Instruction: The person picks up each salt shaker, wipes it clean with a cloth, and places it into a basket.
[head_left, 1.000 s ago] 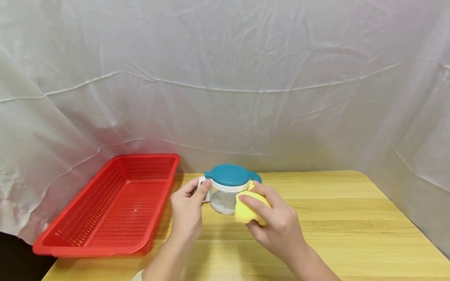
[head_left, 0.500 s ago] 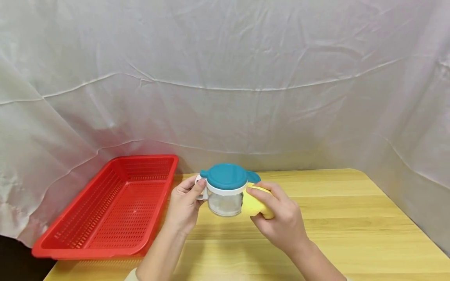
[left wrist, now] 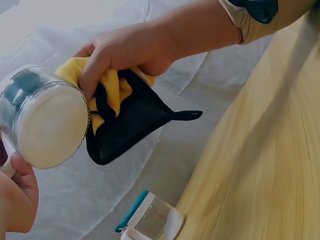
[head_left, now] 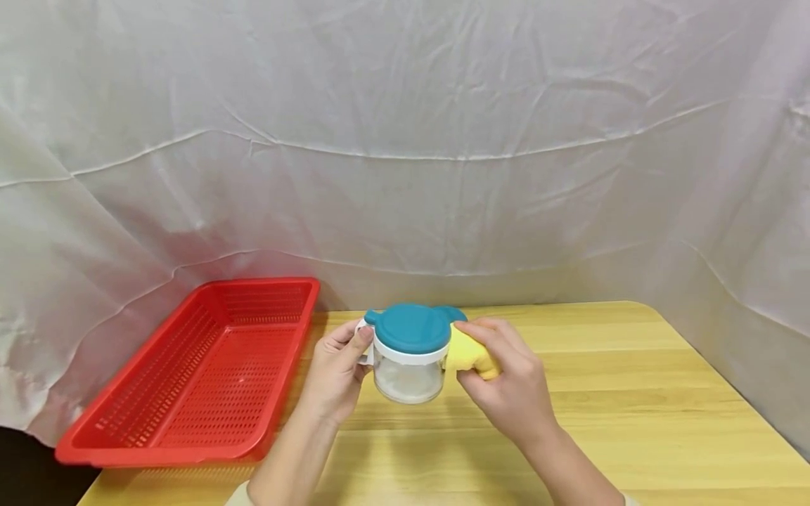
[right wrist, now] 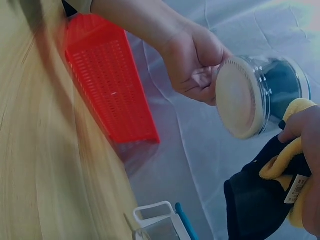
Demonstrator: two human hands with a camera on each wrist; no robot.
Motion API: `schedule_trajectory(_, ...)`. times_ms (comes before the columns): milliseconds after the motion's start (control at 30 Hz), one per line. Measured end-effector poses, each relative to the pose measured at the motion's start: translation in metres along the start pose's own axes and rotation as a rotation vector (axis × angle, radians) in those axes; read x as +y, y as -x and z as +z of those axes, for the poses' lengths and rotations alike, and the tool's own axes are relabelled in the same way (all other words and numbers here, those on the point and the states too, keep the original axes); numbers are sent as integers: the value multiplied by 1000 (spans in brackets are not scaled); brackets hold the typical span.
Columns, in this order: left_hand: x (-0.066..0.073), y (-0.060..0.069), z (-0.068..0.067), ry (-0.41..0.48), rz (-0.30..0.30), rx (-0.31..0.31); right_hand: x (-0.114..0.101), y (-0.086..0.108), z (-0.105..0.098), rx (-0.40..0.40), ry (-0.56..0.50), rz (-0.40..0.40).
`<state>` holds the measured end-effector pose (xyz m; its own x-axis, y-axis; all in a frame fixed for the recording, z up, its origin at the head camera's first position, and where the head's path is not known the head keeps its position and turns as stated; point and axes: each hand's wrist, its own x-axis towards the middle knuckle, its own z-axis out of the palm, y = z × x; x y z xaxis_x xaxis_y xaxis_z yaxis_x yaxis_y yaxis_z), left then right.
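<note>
My left hand [head_left: 335, 369] grips the white handle of a clear glass seasoning jar [head_left: 410, 379] with a teal lid [head_left: 413, 328], held above the table. Bunched in my right hand [head_left: 512, 383] is a yellow cleaning cloth [head_left: 467, 350], pressed to the jar's right side near the white collar. Its black side, edging and hanging loop [left wrist: 186, 115] show in the left wrist view. Both wrist views show the jar's round base [right wrist: 237, 97]. A second jar [left wrist: 156, 219] of the same kind stands on the table; in the head view the held jar mostly hides it.
To the left sits a red perforated plastic basket [head_left: 262, 436], its near end by the table's front left edge. The wooden table [head_left: 633, 407] extends to the right. A pale hanging sheet [head_left: 443, 211] encloses the back and sides.
The cloth has shifted from the front of the glass round to the jar's right side and a little upward. The held jar sits slightly lower, its lid turned more toward the head camera.
</note>
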<state>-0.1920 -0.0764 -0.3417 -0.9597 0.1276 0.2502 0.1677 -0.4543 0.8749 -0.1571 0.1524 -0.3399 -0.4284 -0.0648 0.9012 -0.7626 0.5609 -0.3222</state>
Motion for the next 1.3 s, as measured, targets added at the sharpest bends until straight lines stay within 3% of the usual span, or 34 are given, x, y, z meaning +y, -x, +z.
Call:
schedule_trajectory(200,1,-3,-1,70,2,-28,4,2,1,-71,4,57)
schedule_trajectory(400,5,-3,-2,127,1,-46,7,5,7,-115,36,43)
schedule_trajectory(800,-2,3,2,215,-18,-220,11,8,10,-129,141,3)
schedule_trajectory(1133,-10,10,15,183,-105,-273,16,14,13,-166,147,-57)
schedule_trajectory(1300,-11,9,16,173,-104,-251,15,12,8,-186,137,-7)
